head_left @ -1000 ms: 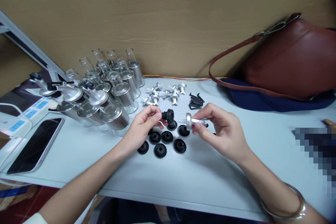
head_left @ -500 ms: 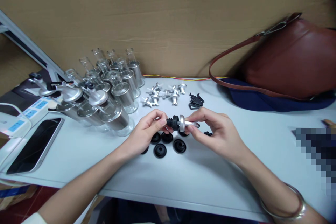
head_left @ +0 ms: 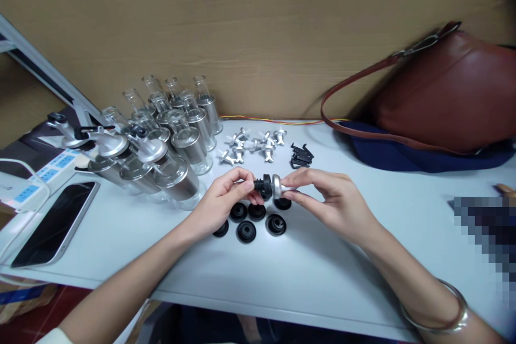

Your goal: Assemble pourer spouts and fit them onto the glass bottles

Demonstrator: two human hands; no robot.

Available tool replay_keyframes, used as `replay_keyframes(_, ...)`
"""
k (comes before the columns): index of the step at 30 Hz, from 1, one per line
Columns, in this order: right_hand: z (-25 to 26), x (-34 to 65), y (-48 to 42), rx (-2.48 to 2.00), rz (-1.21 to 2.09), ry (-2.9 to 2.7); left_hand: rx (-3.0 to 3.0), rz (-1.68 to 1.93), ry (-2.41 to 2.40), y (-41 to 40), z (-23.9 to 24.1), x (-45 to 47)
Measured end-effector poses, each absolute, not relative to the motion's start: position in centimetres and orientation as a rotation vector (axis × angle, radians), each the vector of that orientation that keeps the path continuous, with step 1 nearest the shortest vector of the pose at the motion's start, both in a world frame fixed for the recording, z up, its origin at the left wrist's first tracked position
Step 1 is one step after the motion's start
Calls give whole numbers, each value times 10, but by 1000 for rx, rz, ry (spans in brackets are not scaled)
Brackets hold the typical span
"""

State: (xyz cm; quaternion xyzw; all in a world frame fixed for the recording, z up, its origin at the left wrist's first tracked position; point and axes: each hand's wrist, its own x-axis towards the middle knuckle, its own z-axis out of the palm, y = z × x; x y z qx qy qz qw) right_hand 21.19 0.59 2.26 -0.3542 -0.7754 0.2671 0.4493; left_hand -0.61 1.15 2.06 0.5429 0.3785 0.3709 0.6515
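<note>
My left hand (head_left: pixel 220 199) is closed on a black ribbed rubber stopper (head_left: pixel 264 186), pinching its narrow end between thumb and fingers. From the other side my right hand (head_left: pixel 328 196) grips the slim spout of a silver metal pourer (head_left: pixel 276 186) by thumb and fingertips. The pourer's round flange faces the stopper's wide end, lined up with it; whether the two are joined is hard to tell. Below the hands, several round black rubber caps (head_left: pixel 246 231) lie on the table. Beyond them are several loose silver pourer spouts (head_left: pixel 268 153) and a small pile of black levers (head_left: pixel 301 156).
Several glass bottles with metal sleeves (head_left: pixel 186 145) stand at the left, the front ones near silver pourer tops (head_left: pixel 151 149). A phone (head_left: pixel 56 226) and a power strip (head_left: pixel 44 174) lie further left. A brown bag (head_left: pixel 443 97) rests on dark blue cloth (head_left: pixel 374 153) at the right.
My right fingers have shifted slightly left along the spout and now cover more of its tip. Pourer and stopper have turned a little. A black cap by my left wrist shows more fully.
</note>
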Motion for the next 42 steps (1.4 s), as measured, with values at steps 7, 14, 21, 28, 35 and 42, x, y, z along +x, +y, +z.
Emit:
replay_keyframes(7, 22, 213, 7, -793, 627, -1961, 1211, 837, 852, 12, 19, -6)
replay_keyframes(14, 22, 211, 5, -769, 522, -2003, 1160, 842, 775, 13, 16, -7)
replay_keyframes(21, 23, 208, 3, -902, 576, -1985, 1208, 863, 808, 13, 16, -6)
replay_keyframes(28, 26, 207, 1, -1010, 708, -1947, 1292, 910, 826, 10, 19, -3)
replay_keyframes(35, 27, 206, -1, -1086, 903, -1908, 1346, 917, 825, 8, 15, -3)
replay_keyframes(42, 27, 200, -3, -1043, 1239, -1843, 1397, 934, 867, 6, 18, -3)
